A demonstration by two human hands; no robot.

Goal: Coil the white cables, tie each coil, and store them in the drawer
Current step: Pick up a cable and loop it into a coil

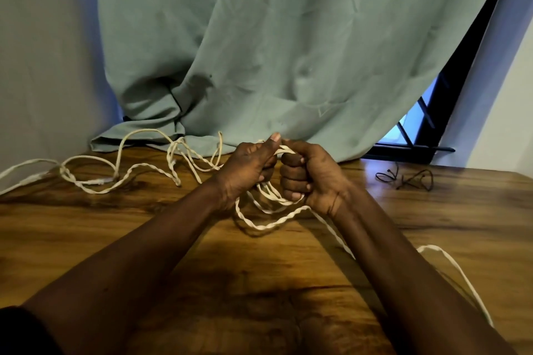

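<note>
White cable [268, 211], a twisted cord, lies on the wooden table [288, 282] and partly in both hands. Nearest the camera, one strand trails from under the right wrist across the tabletop and off towards the right edge. A little further in, several loose loops hang below the two fists, the lowest touching the wood between the forearms. The left hand [248, 170] is closed around the gathered loops, its thumb straight and pointing up beside the right hand. The right hand [308, 172] is clenched in a tight fist on the same bundle, knuckles facing the left hand, the two hands just touching at the top. Beyond them, more of the cable sprawls in untidy curves over the left part of the table and off its left edge. A thin black cord [409, 178] lies well apart on the far right. Behind everything hangs a green curtain [259, 51], with a window [418, 123] showing at its right.
</note>
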